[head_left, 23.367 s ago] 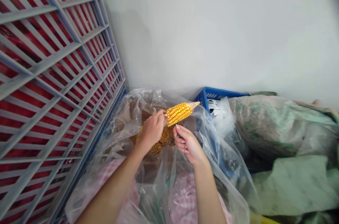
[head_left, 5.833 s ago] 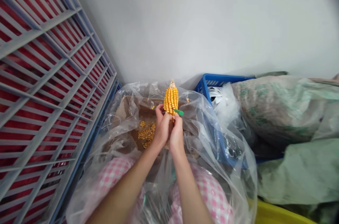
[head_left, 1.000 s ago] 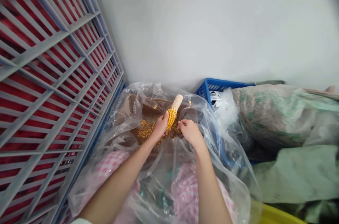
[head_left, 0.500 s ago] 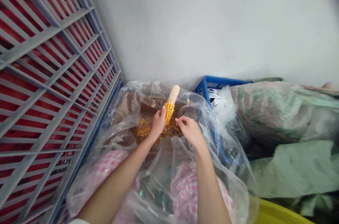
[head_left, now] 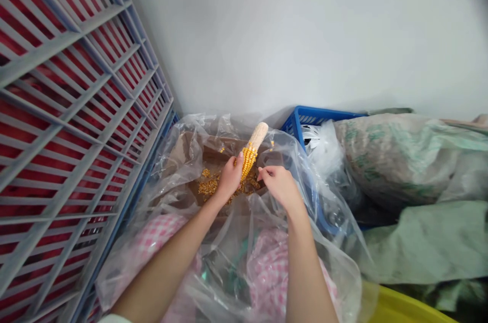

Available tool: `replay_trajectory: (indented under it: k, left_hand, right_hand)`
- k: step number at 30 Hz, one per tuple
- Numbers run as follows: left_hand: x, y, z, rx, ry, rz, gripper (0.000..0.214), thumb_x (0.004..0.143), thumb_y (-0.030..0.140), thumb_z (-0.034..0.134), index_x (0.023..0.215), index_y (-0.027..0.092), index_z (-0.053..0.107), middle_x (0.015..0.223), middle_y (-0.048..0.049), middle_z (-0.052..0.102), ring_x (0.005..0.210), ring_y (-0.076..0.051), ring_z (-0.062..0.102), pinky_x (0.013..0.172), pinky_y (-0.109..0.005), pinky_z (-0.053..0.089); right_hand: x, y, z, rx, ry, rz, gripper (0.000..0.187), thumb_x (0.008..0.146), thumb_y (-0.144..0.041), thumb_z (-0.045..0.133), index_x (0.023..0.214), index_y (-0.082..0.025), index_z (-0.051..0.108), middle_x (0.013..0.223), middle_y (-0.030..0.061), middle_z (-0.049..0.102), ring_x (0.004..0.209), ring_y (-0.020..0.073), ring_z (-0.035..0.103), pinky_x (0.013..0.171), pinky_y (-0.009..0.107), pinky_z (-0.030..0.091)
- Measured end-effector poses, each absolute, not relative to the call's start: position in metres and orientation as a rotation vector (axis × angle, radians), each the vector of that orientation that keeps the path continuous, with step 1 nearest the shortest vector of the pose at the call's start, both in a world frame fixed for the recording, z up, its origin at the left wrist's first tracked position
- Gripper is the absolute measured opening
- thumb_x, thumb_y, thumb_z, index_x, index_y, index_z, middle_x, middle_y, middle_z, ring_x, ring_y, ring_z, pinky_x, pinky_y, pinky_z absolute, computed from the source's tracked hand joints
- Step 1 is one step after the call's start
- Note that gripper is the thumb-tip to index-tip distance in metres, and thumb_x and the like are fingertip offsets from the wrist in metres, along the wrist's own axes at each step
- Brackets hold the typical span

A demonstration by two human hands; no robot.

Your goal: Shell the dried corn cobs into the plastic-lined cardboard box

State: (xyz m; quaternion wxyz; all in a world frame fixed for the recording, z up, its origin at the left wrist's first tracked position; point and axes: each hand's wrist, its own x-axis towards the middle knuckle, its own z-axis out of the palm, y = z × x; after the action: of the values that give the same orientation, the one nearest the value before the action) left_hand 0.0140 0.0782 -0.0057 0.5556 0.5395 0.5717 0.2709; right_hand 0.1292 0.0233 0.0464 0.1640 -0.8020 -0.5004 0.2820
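Note:
My left hand [head_left: 232, 176] is wrapped round a corn cob [head_left: 249, 155], which tilts up to the right. Its upper end is bare and pale, while yellow kernels still cover the lower part. Just right of the cob is my right hand [head_left: 280, 183], a little apart from it, with thumb and index finger drawn together. Whether a kernel sits between those fingers is too small to see. Below both hands, loose corn kernels [head_left: 209, 187] lie in a cardboard box [head_left: 221, 160] lined with a clear plastic sheet [head_left: 179, 175].
A tall stack of slatted plastic crates [head_left: 72, 109] rises close on the left. To the right stand a blue basket [head_left: 301, 122] with white plastic bags and a large stuffed sack [head_left: 396, 155]. A yellow tub [head_left: 400, 305] shows at the lower right. The white wall [head_left: 297, 33] is behind.
The cob has tipped further to the right in my left hand. My right hand has shifted slightly right, its fingers still drawn together.

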Motion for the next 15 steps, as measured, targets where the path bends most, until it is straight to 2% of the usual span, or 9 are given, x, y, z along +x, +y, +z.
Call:
replay_trajectory:
  k: [10,15]
  left_hand:
    - [0.0147,0.0794,-0.0043,1.404,1.372,0.657,0.045,0.079,0.057,0.029,0.067,0.018,0.047,0.052,0.0013,0.044,0.045,-0.011,0.045,0.044,-0.022,0.031]
    - [0.0136,0.0792,-0.0068,1.577,1.392,0.631,0.045,0.080,0.056,0.026,0.067,0.019,0.048,0.054,0.0003,0.048,0.052,-0.013,0.048,0.050,-0.022,0.031]
  right_hand:
    - [0.1333,0.0203,0.0500,-2.270,-1.393,0.815,0.035,0.079,-0.037,0.038,0.062,-0.020,0.064,0.058,0.0014,0.059,0.053,0.0117,0.047,0.052,0.022,0.028]
    - [0.1339,0.0209,0.0495,-2.293,-1.422,0.825,0.033,0.079,-0.034,0.038,0.061,-0.020,0.062,0.060,0.0020,0.060,0.056,0.0124,0.050,0.053,0.022,0.029]
